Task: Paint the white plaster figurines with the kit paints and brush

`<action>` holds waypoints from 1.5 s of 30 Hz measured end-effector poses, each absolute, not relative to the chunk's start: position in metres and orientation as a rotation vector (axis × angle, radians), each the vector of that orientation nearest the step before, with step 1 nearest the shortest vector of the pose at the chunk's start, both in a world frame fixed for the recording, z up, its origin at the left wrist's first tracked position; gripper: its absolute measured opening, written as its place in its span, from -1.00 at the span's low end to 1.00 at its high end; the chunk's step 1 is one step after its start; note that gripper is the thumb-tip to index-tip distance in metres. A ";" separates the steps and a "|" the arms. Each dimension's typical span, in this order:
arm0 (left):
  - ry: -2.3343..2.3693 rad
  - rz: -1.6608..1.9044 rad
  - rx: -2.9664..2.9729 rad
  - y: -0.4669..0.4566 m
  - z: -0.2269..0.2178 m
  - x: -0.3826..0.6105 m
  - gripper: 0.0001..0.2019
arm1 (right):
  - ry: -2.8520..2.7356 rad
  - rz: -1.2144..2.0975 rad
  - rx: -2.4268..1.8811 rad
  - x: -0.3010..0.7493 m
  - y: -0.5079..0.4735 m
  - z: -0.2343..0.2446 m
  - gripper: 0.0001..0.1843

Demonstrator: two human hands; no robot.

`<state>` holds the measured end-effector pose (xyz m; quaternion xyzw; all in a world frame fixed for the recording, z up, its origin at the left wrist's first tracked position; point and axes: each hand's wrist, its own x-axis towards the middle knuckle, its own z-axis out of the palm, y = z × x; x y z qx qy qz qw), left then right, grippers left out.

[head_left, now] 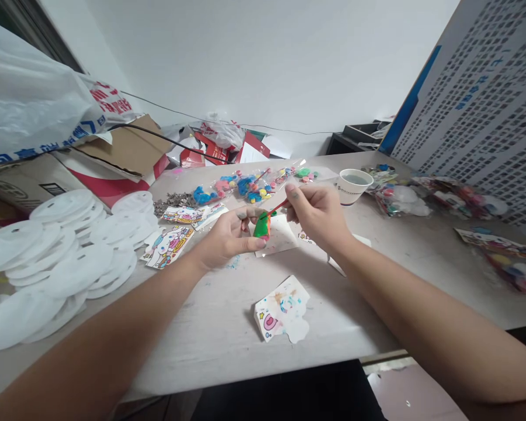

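My left hand (228, 237) grips a small green piece (261, 227) with orange and pink along its right side, between thumb and fingers. Between the fingertips of my right hand (318, 213) is a thin red stick (279, 206), perhaps a paintbrush; its lower end meets the top of the green piece. Below both hands lies a white square sheet (278, 238) on the table. Nearer to me is a paint-stained cartoon card (283, 309). The far end of the red stick is hidden by my right fingers.
White round discs (76, 257) pile up on the left, beside cartoon cards (170, 245). Clear bags of coloured pieces (249, 186) line the back. A paper cup (354, 186) of liquid stands back right, near more bags (403, 199). A large printed board (473, 111) leans at the right.
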<state>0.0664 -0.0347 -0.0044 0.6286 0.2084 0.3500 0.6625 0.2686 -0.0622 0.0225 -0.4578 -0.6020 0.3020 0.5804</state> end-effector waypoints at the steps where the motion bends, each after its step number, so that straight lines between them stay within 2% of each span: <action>1: 0.445 0.778 1.400 -0.034 -0.004 0.066 -0.47 | -1.378 0.719 -1.055 0.269 -0.062 0.024 -0.44; 5: 0.375 0.745 1.357 -0.033 -0.004 0.063 -0.46 | -1.476 0.817 -0.978 0.274 -0.063 0.029 -0.45; 10: 0.351 0.720 1.349 -0.033 -0.003 0.062 -0.46 | -1.530 0.742 -0.939 0.277 -0.064 0.031 -0.41; 16: 0.337 0.685 1.347 -0.033 -0.004 0.061 -0.46 | -1.586 0.824 -0.801 0.275 -0.064 0.027 -0.52; 21: 0.315 0.693 1.346 -0.033 -0.002 0.061 -0.43 | -1.578 0.893 -0.756 0.279 -0.059 0.026 -0.52; 31: 0.243 0.662 1.185 -0.033 -0.001 0.057 -0.43 | -1.386 0.566 -0.761 0.279 -0.062 0.031 -0.57; 36: 0.235 0.563 1.061 -0.038 0.002 0.056 -0.39 | -1.451 0.576 -0.728 0.275 -0.066 0.032 -0.58; 41: 0.307 0.558 1.101 -0.040 0.003 0.060 -0.46 | -1.502 0.467 -0.769 0.271 -0.076 0.037 -0.63; 45: 0.344 0.598 1.218 -0.034 0.000 0.061 -0.44 | -1.776 0.420 -0.714 0.275 -0.081 0.039 -0.69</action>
